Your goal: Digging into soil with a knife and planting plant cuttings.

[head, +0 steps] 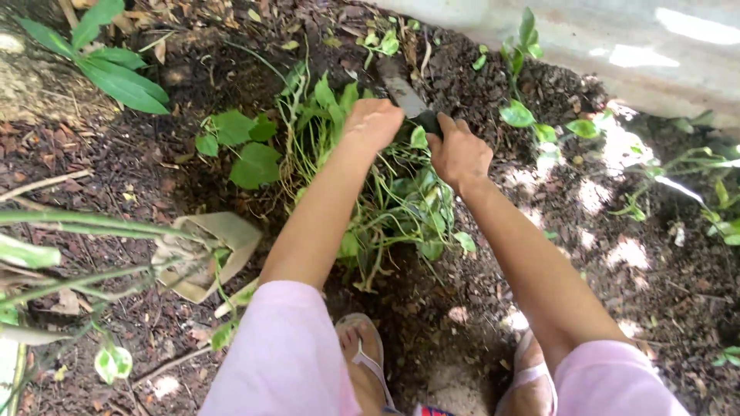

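Note:
My left hand (373,122) is closed around a bunch of green weeds (385,202) with thin stems and broad leaves, pulling them up from dark soil. My right hand (458,152) grips the dark handle of a flat metal blade (401,87); the blade points away from me toward the upper left, its tip in the dirt behind the weeds. Both arms reach out from pink sleeves. My feet in pale sandals (368,356) stand on the soil below.
A grey concrete wall (617,46) runs along the top right. A long-leaved plant (108,65) grows at the top left. A curled dry brown leaf (204,250) lies at the left. Small vine seedlings (532,115) sprout near the wall.

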